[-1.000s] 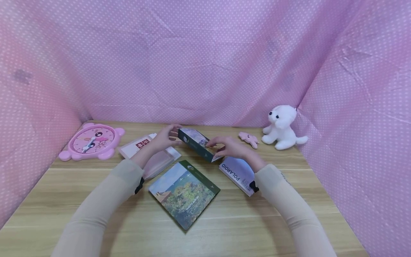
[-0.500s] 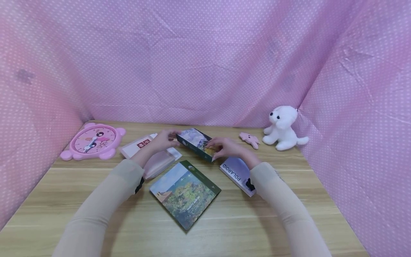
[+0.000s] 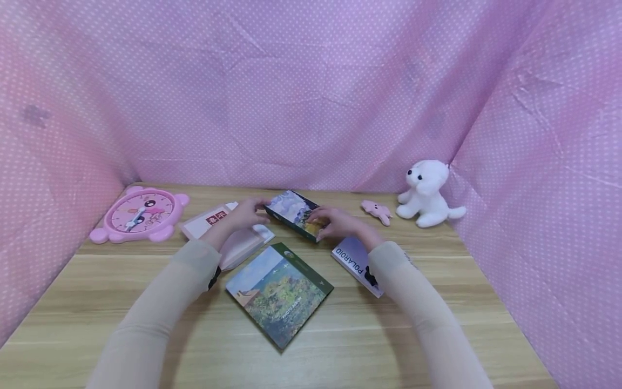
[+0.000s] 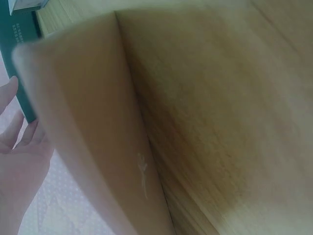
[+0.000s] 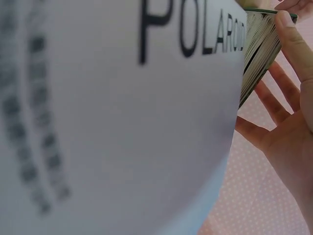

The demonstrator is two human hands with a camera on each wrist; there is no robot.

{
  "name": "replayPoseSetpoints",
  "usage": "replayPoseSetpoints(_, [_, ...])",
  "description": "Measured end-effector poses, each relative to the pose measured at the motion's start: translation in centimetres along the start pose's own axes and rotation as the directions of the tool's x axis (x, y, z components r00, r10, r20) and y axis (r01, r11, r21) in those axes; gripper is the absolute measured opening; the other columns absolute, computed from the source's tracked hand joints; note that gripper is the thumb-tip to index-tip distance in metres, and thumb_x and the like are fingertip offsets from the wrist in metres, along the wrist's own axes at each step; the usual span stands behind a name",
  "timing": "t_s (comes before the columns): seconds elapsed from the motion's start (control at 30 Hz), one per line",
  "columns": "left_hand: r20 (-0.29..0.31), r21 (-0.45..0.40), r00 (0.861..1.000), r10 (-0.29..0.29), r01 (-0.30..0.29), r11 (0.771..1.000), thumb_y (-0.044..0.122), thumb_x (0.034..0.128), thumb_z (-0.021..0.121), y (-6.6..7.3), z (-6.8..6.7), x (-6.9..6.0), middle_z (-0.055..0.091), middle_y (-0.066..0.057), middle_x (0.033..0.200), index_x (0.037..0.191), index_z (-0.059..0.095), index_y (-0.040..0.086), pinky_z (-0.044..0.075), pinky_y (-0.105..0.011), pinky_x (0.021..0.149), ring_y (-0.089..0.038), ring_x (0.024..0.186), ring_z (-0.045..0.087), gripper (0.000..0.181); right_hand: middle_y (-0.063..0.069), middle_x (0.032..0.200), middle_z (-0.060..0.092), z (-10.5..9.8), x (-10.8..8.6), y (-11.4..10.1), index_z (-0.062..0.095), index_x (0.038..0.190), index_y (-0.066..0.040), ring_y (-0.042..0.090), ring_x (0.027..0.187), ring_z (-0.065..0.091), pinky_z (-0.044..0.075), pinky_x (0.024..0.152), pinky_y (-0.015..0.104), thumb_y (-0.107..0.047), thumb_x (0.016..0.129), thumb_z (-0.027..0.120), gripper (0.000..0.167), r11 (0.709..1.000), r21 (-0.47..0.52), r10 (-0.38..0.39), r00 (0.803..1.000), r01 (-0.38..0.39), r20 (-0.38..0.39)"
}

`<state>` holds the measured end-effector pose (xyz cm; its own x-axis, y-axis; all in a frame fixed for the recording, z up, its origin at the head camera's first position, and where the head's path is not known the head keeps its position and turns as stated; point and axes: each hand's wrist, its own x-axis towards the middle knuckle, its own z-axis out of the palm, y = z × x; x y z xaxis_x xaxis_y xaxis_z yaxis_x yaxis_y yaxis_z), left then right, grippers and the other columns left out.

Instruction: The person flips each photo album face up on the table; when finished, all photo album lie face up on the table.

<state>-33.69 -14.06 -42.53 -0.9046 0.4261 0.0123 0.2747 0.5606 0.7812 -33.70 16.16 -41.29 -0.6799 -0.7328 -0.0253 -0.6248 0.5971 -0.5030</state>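
Just above the center of the frame, my left hand (image 3: pixel 245 213) and right hand (image 3: pixel 338 220) hold the floral album (image 3: pixel 289 207) between them, fingers half curled at either end. Its left end sits at my left thumb and fingertips, its right end in my right grip, with fingers over the top face; whether its underside touches the table (image 3: pixel 311 362) I cannot tell.

Thick pages (image 5: pixel 264 44) show in the right wrist view, suggesting a solid, moderately weighty piece with stiff boards. The smooth surface could slide a little, and the leaves might fan apart, so I judge both ends the best hold, thumbs and fingers pressing top and bottom together. Nothing about it looks fragile.

Directly below, toward the lower center, lies the green-banded photo album (image 3: pixel 279 297). Partly under my left forearm is a clear pouch (image 3: pixel 240 248) with a red label; beneath my right wrist, the Polaroid album (image 3: pixel 350 259). Farther out, a pink clock (image 3: pixel 143 213) lies at the left of the frame, while a small pink plush (image 3: pixel 376 209) and a white toy dog (image 3: pixel 427 197) occupy the right.
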Motion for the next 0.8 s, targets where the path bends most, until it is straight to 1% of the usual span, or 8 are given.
replayPoseSetpoints(0.17, [0.011,0.002,1.0,-0.027,0.027,1.0,0.002,0.0807,0.069,-0.1,0.0,0.1,0.042,-0.026,0.14,0.136,0.041,-0.006,0.028,-0.053,0.111,-0.042,0.129,0.04,0.063,0.013,0.138,0.048,0.2,0.4,0.1,0.062,0.122,-0.011,0.029,0.124,0.047,0.043,0.101,0.041,-0.023,0.076,0.079,0.05,1.0,-0.019,0.003,1.0,-0.004,-0.007])
replayPoseSetpoints(0.33, [0.016,0.005,1.0,-0.025,0.025,1.0,0.0,0.0808,0.067,-0.3,-0.1,0.0,0.038,-0.026,0.143,0.138,0.039,-0.006,0.025,-0.052,0.112,-0.041,0.132,0.037,0.064,0.012,0.137,0.048,0.6,0.8,0.0,0.061,0.122,-0.011,0.027,0.121,0.049,0.045,0.099,0.039,-0.022,0.076,0.079,0.05,1.0,-0.029,0.004,1.0,-0.004,-0.009])
replayPoseSetpoints(0.47, [0.023,0.011,0.999,-0.03,0.029,1.0,-0.002,0.0802,0.067,-0.3,-0.1,-0.1,0.037,-0.026,0.144,0.138,0.038,-0.006,0.023,-0.052,0.113,-0.042,0.133,0.034,0.066,0.013,0.137,0.048,0.7,0.9,-0.2,0.061,0.123,-0.011,0.029,0.123,0.047,0.043,0.101,0.04,-0.02,0.077,0.079,0.051,0.999,-0.033,-0.01,1.0,0.01,0.006])
replayPoseSetpoints(0.63, [0.036,0.061,0.999,-0.033,0.03,0.998,0.001,0.0802,0.069,-0.7,0.3,0.0,0.034,-0.025,0.146,0.14,0.036,-0.004,0.024,-0.052,0.113,-0.042,0.134,0.031,0.069,0.013,0.138,0.046,0.6,0.6,-0.4,0.059,0.124,-0.011,0.029,0.126,0.044,0.04,0.104,0.041,-0.022,0.078,0.078,0.051,0.999,-0.035,-0.002,1.0,0.002,0.026])
replayPoseSetpoints(0.8, [0.03,0.119,0.999,-0.015,0.011,0.993,0.006,0.0818,0.07,-0.3,0.4,-0.2,0.035,-0.025,0.145,0.143,0.032,-0.003,0.026,-0.054,0.111,-0.043,0.133,0.032,0.072,0.016,0.138,0.046,0.1,-0.2,-0.8,0.057,0.127,-0.006,0.031,0.116,0.052,0.046,0.097,0.043,-0.019,0.08,0.076,0.052,1.0,0.019,-0.007,1.0,0.006,0.018])
